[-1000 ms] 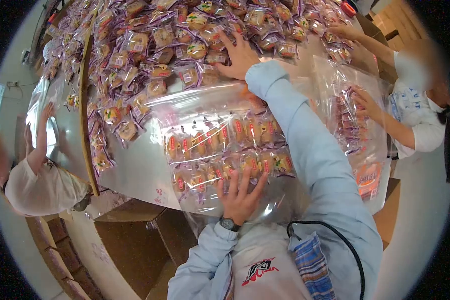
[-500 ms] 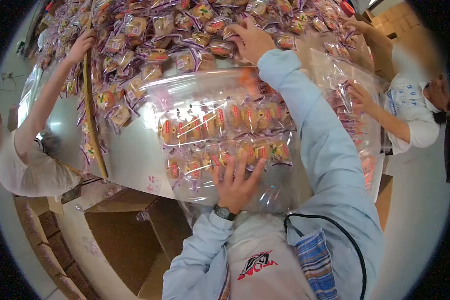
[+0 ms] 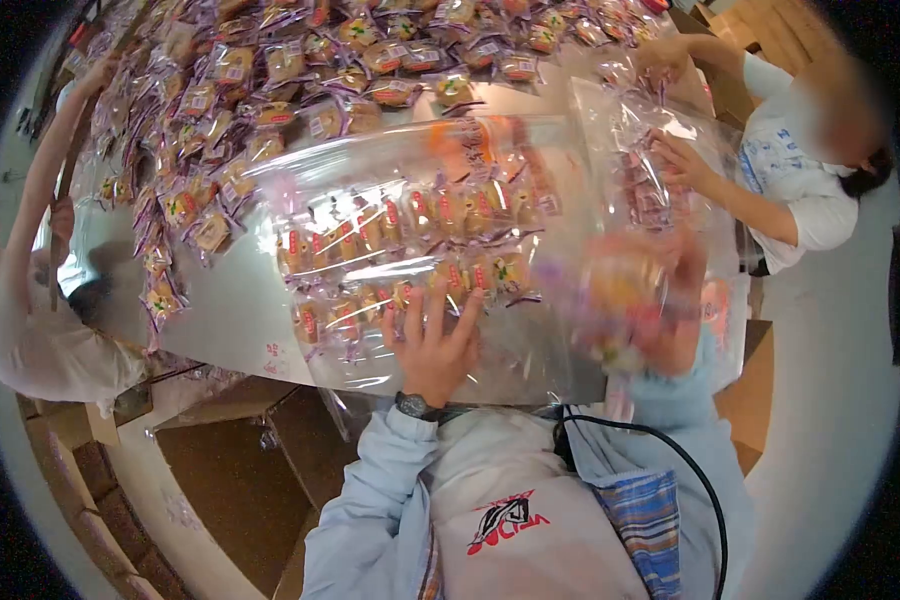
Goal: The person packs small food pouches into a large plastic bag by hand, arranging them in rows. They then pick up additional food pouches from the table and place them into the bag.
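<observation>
My left hand (image 3: 435, 345), a dark watch at its wrist, lies with fingers spread on a large clear plastic bag (image 3: 510, 345). Inside the bag, individually wrapped cakes (image 3: 370, 235) are lined up in two rows, and orange print marks its far part. Smeared by motion, my right hand (image 3: 678, 315) is at the bag's right side. It grips wrapped cakes (image 3: 620, 285) whose number is lost in the blur.
Many loose wrapped cakes (image 3: 280, 62) are heaped over the far side of the white table (image 3: 235, 320). A person (image 3: 805, 180) on the right handles another clear bag (image 3: 620, 140). On the left, another person's arm (image 3: 35, 190) is beside a long strip (image 3: 67, 180). An open cardboard box (image 3: 235, 480) stands below the table edge.
My right hand has come back from the heap toward me and to the right, bringing wrapped cakes. My left hand stays spread on the bag. The left person's hand has moved farther left with the strip.
</observation>
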A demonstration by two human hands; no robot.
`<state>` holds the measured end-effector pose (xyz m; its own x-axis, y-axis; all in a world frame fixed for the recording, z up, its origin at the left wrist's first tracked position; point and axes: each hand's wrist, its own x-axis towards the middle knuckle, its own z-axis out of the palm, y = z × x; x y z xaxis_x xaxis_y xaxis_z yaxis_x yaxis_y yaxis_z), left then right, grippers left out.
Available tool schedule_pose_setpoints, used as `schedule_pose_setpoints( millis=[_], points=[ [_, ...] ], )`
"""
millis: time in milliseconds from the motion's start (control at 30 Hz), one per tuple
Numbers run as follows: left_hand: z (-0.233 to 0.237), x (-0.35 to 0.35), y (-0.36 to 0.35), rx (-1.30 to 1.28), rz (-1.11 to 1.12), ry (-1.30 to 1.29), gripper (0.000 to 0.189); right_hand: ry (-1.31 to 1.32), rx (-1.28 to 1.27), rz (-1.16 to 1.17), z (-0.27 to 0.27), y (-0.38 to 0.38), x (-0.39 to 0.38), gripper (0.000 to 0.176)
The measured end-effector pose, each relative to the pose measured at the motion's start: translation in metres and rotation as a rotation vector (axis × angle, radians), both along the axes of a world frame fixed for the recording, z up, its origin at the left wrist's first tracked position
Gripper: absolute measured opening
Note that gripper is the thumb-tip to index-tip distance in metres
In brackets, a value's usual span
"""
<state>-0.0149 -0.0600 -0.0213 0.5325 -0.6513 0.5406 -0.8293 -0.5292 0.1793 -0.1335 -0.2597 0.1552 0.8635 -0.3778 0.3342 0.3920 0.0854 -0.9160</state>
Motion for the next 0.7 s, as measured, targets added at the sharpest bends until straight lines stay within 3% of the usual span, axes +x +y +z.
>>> schedule_pose_setpoints(
  millis=[100, 167, 233, 300, 367, 467, 567, 700],
  points=[
    [0.002, 0.000, 0.003, 0.044, -0.017, 0.057, 0.056, 0.128, -0.091, 0.334, -0.008, 0.022, -0.052, 0.040],
    [0.019, -0.002, 0.003, 0.107, -0.021, 0.141, 0.056, 0.222, -0.072, 0.390, -0.031, 0.058, -0.072, 0.045],
    [0.025, -0.001, 0.001, 0.071, -0.026, 0.067, 0.054, 0.579, -0.272, 0.407, -0.036, 0.083, -0.080, 0.045],
    [0.033, -0.003, -0.004, 0.058, -0.036, 0.047, 0.052, 0.802, -0.422, 0.336, -0.046, 0.100, -0.093, 0.045],
    [0.041, -0.004, -0.005, 0.047, -0.050, 0.072, 0.051, 0.867, -0.527, 0.229, -0.069, 0.111, -0.102, 0.047],
    [0.049, -0.005, 0.001, 0.071, -0.055, 0.116, 0.050, 0.770, -0.533, -0.058, -0.076, 0.115, -0.102, 0.044],
    [0.053, -0.005, 0.004, 0.012, -0.082, 0.167, 0.050, 0.629, -0.743, -0.087, -0.082, 0.116, -0.099, 0.047],
    [0.074, -0.006, -0.005, 0.020, -0.082, 0.060, 0.034, 0.644, -0.630, -0.234, -0.096, 0.132, -0.095, 0.048]
  ],
)
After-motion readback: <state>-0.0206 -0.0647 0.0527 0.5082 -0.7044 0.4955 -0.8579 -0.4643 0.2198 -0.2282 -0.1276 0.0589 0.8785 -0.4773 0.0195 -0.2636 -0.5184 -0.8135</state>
